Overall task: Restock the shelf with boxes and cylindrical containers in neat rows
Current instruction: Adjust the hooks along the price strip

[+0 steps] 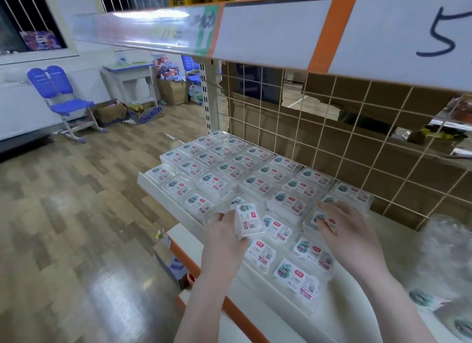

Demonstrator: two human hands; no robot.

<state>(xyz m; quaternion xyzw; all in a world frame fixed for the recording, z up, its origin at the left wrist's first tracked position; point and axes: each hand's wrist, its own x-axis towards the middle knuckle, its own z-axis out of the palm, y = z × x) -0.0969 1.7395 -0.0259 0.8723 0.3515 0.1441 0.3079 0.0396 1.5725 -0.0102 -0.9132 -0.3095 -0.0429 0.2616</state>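
Bare forearms: both reach in from the lower edge towards the white metal shelf with the orange front strip [204, 268].
Left hand [224, 230]: fingers curl round one small clear plastic box with a white printed label [249, 221], held tilted and lifted above the front rows.
Right hand [342, 222]: fingertips press down on another clear labelled box [319, 219] lying on the shelf (whether the thumb hooks under it I cannot tell).
Front rows: several loose clear labelled boxes [296, 279] lie skewed near the shelf lip, not squared with each other.
Step in hand: placing the held box into the gap just behind the left hand, by my reading.
How to do it well: level the box first, label up and facing the same way as its neighbours, then lower it flat and slide it until its sides touch the boxes beside it; the right hand can steady the neighbouring box so the row does not shift.
Risk: smooth plastic probably slides easily, so a nudge could push the row askew.
Back rows: neat stacked ranks of the same boxes [229, 161] fill the shelf to the left end.
Behind: cream wire grid backing [357, 128].
Far room: blue plastic chair [63, 97] and brown cardboard cartons [109, 113] on the wood-pattern floor.
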